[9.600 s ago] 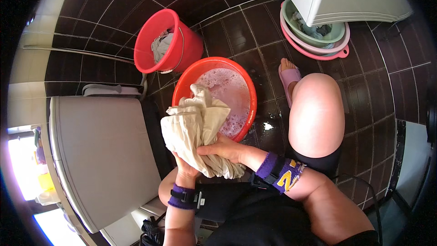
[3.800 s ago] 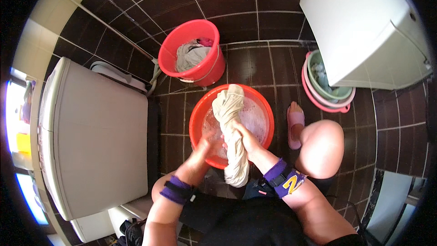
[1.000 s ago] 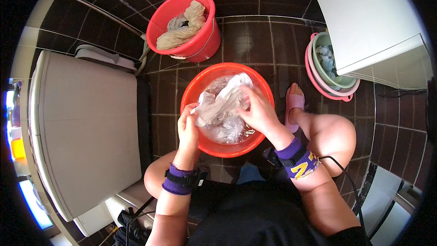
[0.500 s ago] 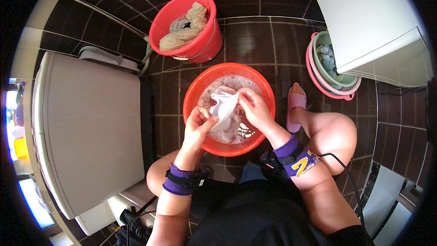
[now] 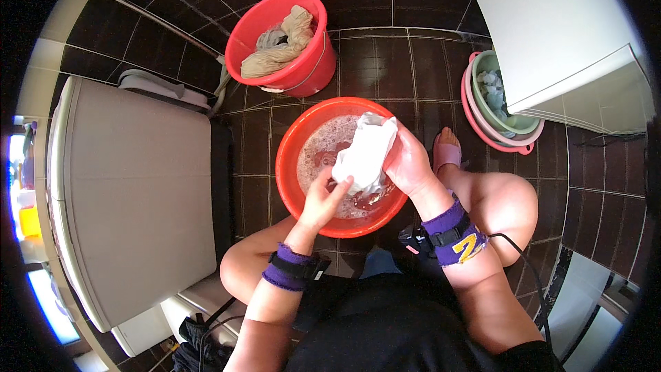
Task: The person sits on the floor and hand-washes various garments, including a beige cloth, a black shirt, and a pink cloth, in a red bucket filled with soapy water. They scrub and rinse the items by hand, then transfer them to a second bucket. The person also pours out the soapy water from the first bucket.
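Bridging both hands [image 5: 321,202] [image 5: 411,163] (white cloth [image 5: 365,155])

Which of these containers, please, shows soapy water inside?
The orange-red basin under the white cloth; the red bucket and green basin show fabric but no suds.

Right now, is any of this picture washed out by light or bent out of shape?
In the head view, the white cloth is nearly bleached and the bright pane at left is blown out; in that view too, glare glints on the soapy water, and the wall tiles' lines bow toward the dark rim.
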A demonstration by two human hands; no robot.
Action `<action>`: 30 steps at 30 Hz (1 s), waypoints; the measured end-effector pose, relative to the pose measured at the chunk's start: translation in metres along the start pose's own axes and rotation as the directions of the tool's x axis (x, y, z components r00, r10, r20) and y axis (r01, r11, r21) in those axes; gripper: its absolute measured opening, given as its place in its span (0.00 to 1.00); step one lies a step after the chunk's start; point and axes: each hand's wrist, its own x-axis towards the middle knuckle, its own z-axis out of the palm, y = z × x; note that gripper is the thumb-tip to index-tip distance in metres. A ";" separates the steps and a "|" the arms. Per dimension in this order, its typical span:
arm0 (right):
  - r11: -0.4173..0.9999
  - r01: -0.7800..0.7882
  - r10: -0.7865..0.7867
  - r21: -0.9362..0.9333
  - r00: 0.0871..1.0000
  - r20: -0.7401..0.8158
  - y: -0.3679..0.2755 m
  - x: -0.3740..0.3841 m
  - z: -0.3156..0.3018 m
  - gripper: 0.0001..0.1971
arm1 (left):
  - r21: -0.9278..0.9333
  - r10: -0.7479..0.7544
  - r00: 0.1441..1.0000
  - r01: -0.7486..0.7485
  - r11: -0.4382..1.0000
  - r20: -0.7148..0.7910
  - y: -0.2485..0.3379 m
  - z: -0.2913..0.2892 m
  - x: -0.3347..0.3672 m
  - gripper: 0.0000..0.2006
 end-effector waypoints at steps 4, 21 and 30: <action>0.979 0.140 -0.136 -0.148 0.990 0.035 -0.012 0.004 -0.013 0.12 | -0.218 0.005 0.990 -0.037 0.975 -0.144 0.015 -0.009 0.001 0.14; 0.317 0.173 0.036 -0.932 0.980 0.194 0.037 -0.019 -0.005 0.08 | -0.600 -0.240 0.968 0.147 0.786 -0.078 0.030 -0.003 -0.010 0.09; 0.332 0.247 -0.144 -0.910 0.967 0.210 0.031 -0.032 0.011 0.10 | -0.335 -0.236 0.971 0.207 0.919 -0.048 0.027 -0.001 -0.013 0.18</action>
